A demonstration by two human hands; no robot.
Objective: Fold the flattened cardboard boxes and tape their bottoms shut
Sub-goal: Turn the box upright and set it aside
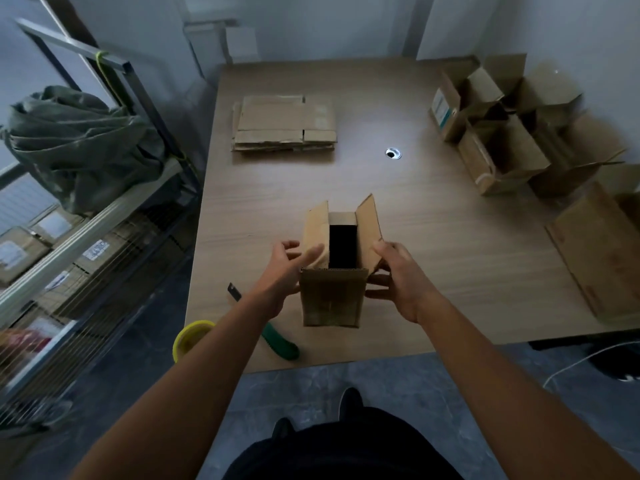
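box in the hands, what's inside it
Between the half-open flaps the box shows only a dark gap; nothing is visible in it. Its depths are in shadow, and the flaps cover the sides.

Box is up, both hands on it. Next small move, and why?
Probably press the two side flaps inward to close the box. The far flap already lies in, the side flaps stand open around a dark gap, and the left hand and right hand each hold one. The tape sits untouched at the table's near left corner.
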